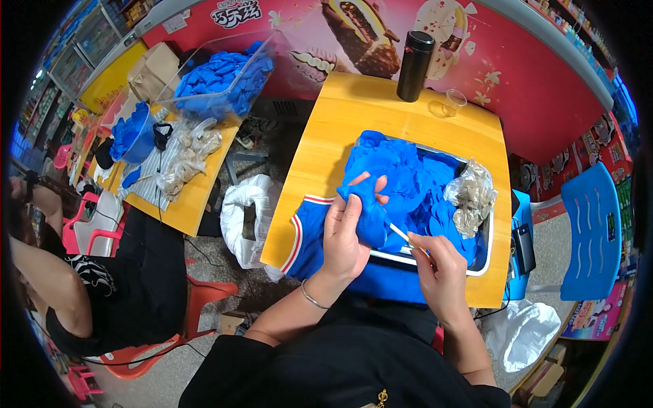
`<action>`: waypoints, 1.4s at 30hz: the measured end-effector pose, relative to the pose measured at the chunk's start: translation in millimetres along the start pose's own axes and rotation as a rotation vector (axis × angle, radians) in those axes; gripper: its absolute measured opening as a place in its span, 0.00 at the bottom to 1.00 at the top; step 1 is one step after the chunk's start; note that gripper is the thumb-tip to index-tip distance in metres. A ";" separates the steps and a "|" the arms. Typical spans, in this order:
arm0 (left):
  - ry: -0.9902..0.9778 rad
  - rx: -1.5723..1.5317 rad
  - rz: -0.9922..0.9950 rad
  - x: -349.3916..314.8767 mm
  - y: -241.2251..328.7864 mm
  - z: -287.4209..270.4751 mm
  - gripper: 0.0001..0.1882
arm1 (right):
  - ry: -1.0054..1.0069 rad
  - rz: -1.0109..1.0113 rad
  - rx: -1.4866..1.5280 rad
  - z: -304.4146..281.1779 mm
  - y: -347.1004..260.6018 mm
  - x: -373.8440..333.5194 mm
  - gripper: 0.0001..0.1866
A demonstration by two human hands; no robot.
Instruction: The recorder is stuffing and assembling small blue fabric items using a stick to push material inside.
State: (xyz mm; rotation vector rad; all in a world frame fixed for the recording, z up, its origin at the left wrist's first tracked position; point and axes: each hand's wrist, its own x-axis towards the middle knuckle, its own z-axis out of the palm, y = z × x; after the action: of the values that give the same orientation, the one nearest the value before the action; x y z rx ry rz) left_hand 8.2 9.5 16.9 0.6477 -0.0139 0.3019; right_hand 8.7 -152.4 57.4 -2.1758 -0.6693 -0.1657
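Observation:
My left hand is closed around a small blue fabric piece, thumb on top. A thin white stick sits pinched in my right hand, its far end touching or just beside that piece; the exact contact is hidden. Both hands are above the near side of a white-rimmed tray. A heap of similar blue pieces fills it, and a clear plastic bag of small brownish items lies at its right. Blue cloth with red-and-white trim is spread left of the tray.
On the yellow table stand a black thermos and a clear cup. A person sits at left beside another table with a bin of blue pieces. A blue chair is at right; a white sack is left.

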 end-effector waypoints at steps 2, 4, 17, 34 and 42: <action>0.028 0.023 0.045 1.4 2.4 1.0 0.18 | 0.013 0.050 0.076 1.3 4.2 -5.9 0.12; 0.036 -0.006 0.047 0.7 1.8 5.7 0.19 | 0.004 0.079 0.140 10.6 14.3 -12.3 0.12; 0.065 -0.030 0.058 7.9 2.9 0.2 0.14 | 0.101 0.005 0.210 44.4 34.2 -19.2 0.11; 0.171 -0.138 -0.029 10.7 -3.1 -0.8 0.12 | -0.139 0.479 0.865 41.3 25.9 -15.6 0.08; 0.277 -0.205 -0.055 12.8 -7.0 -12.9 0.07 | 0.117 -0.078 -0.076 30.8 24.8 2.8 0.11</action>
State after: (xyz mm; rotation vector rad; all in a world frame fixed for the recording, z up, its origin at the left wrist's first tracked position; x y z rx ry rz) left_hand 21.3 15.3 3.8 0.3985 0.2354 0.3307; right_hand 20.6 -140.6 21.5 -2.1943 -0.6913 -0.3626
